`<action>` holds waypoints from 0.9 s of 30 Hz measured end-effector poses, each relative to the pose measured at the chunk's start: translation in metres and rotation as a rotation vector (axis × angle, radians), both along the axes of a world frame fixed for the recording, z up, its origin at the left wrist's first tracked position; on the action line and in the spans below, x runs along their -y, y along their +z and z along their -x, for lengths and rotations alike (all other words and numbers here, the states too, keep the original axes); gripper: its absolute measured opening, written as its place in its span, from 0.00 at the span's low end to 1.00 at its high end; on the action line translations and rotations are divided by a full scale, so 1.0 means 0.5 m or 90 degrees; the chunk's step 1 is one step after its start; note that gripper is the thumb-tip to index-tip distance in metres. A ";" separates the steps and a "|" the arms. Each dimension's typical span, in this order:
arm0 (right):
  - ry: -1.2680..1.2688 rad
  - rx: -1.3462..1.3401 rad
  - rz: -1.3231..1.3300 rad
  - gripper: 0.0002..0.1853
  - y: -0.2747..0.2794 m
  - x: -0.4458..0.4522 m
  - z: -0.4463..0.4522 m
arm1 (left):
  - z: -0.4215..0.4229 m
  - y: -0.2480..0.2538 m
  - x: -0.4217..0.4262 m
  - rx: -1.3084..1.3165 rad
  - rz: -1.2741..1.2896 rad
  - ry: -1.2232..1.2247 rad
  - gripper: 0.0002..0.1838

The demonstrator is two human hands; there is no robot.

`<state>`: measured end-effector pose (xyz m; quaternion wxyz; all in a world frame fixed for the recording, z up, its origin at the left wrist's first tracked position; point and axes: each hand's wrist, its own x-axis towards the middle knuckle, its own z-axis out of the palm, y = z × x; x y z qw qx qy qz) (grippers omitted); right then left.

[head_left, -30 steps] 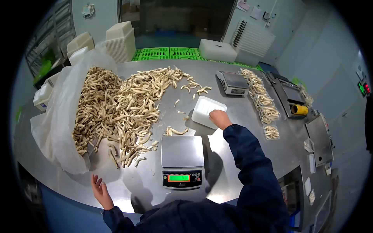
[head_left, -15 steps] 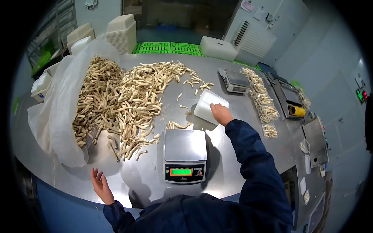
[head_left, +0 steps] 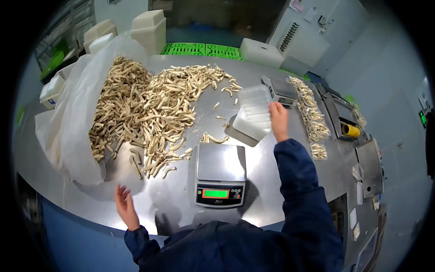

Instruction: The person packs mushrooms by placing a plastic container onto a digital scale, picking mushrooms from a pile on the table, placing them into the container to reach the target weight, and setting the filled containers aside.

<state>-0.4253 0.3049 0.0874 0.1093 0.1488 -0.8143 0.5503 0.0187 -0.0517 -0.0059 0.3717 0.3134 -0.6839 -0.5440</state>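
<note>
Head view, landmark: the near scale (head_left: 221,163), lit green display toward the wearer. I read the plastic tray (head_left: 254,96) as shallow, whitish and translucent, with parallel ribs; the scene shows faintly through its wall. Position: beyond the scale and to its right, over a tray stack (head_left: 250,124) of whiter look. The tray is tilted, its upper edge pointing away from the scale. Long axis: I cannot tell, since its lower part blends with the stack.

Right hand (head_left: 279,120): grip pinching the tray's right edge, thumb and fingers together. Left hand (head_left: 127,208): grip loosely spread, fingers slightly curled, above the table's (head_left: 317,181) near edge, left of the scale.

Surroundings: I log a large heap of pale, elongated mushrooms (head_left: 156,106) left of the scale, running farther back, with a few loose pieces just behind the scale. A second scale (head_left: 282,87) and a row of filled packs (head_left: 312,113) lie beyond, to its right.
</note>
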 end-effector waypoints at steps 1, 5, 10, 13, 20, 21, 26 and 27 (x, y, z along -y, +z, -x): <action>0.127 0.152 0.291 0.11 0.018 0.016 -0.038 | 0.018 -0.008 -0.011 -0.039 -0.055 -0.043 0.23; 0.289 0.536 0.457 0.12 0.013 0.068 -0.182 | 0.149 0.076 -0.146 -0.019 -0.324 -0.394 0.20; 0.346 0.701 0.433 0.16 -0.037 0.120 -0.322 | 0.243 0.193 -0.283 -0.111 -0.383 -0.657 0.16; 0.274 0.670 0.500 0.13 -0.018 0.125 -0.380 | 0.253 0.181 -0.275 -0.047 -0.303 -0.597 0.10; 0.312 0.177 0.129 0.03 0.037 0.048 -0.351 | 0.246 0.132 -0.220 -0.021 -0.287 -0.465 0.19; 0.303 -0.024 0.012 0.04 0.011 0.058 -0.345 | 0.235 0.132 -0.211 -0.022 -0.314 -0.433 0.19; 0.382 -0.315 -0.348 0.07 -0.094 0.080 -0.388 | 0.177 0.108 -0.175 -0.022 -0.370 -0.358 0.18; 0.381 -0.311 -0.361 0.08 -0.101 0.082 -0.396 | 0.167 0.108 -0.173 -0.023 -0.384 -0.339 0.18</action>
